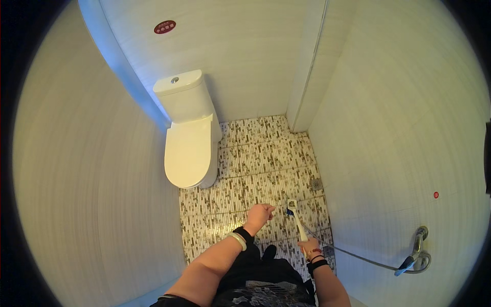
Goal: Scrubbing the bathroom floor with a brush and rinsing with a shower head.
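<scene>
The right hand (pixel 310 249) is wrapped around the white handle of a shower head (pixel 295 217), which points forward and down at the floor (pixel 255 169) just ahead of the hands; a thin metal hose (pixel 358 257) trails from it off to the right, to a chrome tap (pixel 417 253) on the side wall. The left hand (pixel 260 215) is loosely curled and holds nothing, hovering just left of the shower head's face without touching it. Judging from this, the spray is best kept low and angled away from the body, with the free hand clear of the nozzle and the hose left slack so it does not tug the wrist. Whether water is running cannot be told. The floor is a mosaic of narrow strips in brown, grey and cream, likely slippery when wet, with a small round drain (pixel 317 183) ahead and to the right of the hands. Farther ahead and to the left stands a smooth, glossy white toilet (pixel 188 135), lid down, its rounded tank against pale tiled walls.
</scene>
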Tool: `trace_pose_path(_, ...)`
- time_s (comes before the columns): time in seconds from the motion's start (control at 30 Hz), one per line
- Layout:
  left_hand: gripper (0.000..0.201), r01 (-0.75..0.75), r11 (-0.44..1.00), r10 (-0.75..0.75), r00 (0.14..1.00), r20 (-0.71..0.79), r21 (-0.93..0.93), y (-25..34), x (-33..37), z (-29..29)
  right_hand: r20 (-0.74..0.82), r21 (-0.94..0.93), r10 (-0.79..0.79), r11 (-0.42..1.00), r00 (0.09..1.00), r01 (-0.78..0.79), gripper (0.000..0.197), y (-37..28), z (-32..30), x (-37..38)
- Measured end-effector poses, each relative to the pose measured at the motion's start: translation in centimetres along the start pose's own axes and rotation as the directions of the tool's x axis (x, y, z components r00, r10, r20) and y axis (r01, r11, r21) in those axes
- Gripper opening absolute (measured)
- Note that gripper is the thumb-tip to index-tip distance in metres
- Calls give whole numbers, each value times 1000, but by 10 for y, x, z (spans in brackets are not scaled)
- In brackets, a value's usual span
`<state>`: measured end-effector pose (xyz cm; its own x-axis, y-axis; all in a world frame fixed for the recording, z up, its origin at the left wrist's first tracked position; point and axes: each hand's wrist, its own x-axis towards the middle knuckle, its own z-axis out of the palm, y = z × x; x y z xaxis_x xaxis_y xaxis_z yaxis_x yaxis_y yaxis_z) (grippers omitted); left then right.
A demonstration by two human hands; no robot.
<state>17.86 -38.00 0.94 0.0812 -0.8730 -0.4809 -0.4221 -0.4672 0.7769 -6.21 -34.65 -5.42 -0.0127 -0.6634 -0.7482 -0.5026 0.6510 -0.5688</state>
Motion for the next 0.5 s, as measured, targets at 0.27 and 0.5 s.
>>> trace_pose_path(0.27,61,-309,864,333,943,8,398,-2,41,-26,-30,-108,39,993,999,-42,32,-36,29,24)
trace_pose_path(0.5,58,-240,857,132,958,257,456,-37,128,-111,-21,-148,95,984,995,-97,30,-112,96,71)
